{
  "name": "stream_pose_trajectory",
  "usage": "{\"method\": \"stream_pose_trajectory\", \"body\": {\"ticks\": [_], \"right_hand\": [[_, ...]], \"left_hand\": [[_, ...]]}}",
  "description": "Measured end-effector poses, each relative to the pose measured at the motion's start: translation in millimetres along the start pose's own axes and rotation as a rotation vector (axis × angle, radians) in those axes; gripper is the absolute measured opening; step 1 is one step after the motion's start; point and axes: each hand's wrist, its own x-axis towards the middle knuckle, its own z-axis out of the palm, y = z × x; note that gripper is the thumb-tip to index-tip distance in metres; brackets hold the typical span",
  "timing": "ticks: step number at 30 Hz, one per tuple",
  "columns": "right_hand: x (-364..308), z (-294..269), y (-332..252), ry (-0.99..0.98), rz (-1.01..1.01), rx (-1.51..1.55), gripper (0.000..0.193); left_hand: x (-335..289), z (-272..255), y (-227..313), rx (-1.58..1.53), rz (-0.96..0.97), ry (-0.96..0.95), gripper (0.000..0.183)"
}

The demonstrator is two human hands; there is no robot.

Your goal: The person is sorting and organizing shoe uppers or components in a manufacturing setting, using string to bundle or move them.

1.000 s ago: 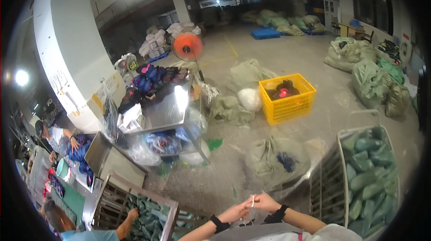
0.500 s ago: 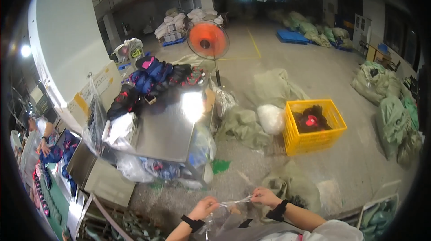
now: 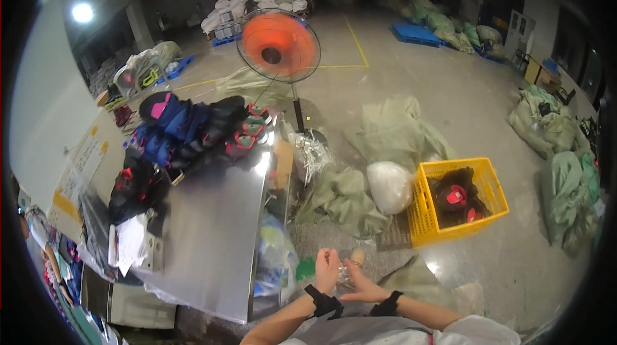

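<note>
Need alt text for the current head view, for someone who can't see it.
A person's left hand and right hand are close together, something shiny between them, too blurred to identify. A metal table piled with dark items stands to their left, an orange fan beyond it, a yellow crate to their right.

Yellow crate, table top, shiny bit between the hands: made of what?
Yellow crate: likely moulded plastic, satin; perforated walls, even colour. Table top: probably smooth stainless steel; grey with bright glare. Shiny bit between left hand and right hand: clear film or foil, can't tell; small bright glints show.
</note>
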Motion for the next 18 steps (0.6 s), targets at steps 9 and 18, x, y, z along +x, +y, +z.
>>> {"method": "stream_pose_trajectory", "body": {"ticks": [9, 18], "right_hand": [[150.8, -136.2, 157.5, 0.03, 0.565, 0.398, 0.042], [296.8, -245.4, 244.5, -0.076, 0.661, -0.276, 0.033]], "left_hand": [[232.1, 84.5, -62.8, 0.44, -0.047, -0.366, 0.026], [379.4, 143.8, -140.4, 0.672, 0.182, -0.16, 0.043]]}}
